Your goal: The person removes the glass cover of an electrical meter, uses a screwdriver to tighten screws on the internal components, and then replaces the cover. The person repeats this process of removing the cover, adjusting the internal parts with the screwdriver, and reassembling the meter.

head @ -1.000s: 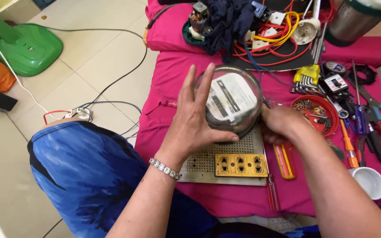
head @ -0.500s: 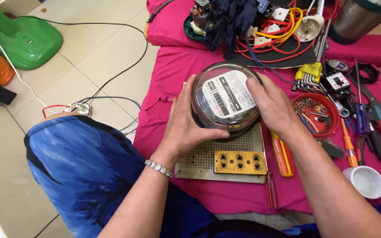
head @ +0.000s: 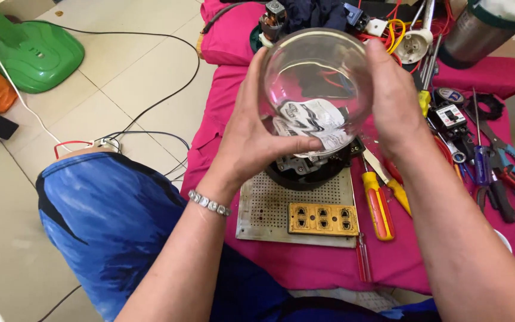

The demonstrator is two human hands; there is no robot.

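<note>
While both hands clamp glass meter cover [head: 320, 77] | left hand [head: 251, 140], right hand [head: 396, 95] gripping opposite sides | lifted clear above meter base [head: 308, 170] | screwdrivers [head: 382, 203] below right hand

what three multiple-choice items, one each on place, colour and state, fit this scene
1. Where is the socket strip?
A. on the perforated board
B. on the floor
C. inside the glass cover

2. What colour is the cloth under the tools?
A. grey
B. pink
C. white

3. What state is the glass cover in?
A. lying on the floor
B. seated on the meter base
C. lifted off the meter base, held in both hands

Answers:
1 A, the brass-coloured strip lies at the board's near edge.
2 B, pink shows all around the board.
3 C, the left hand and right hand grip its sides above the base.
</note>
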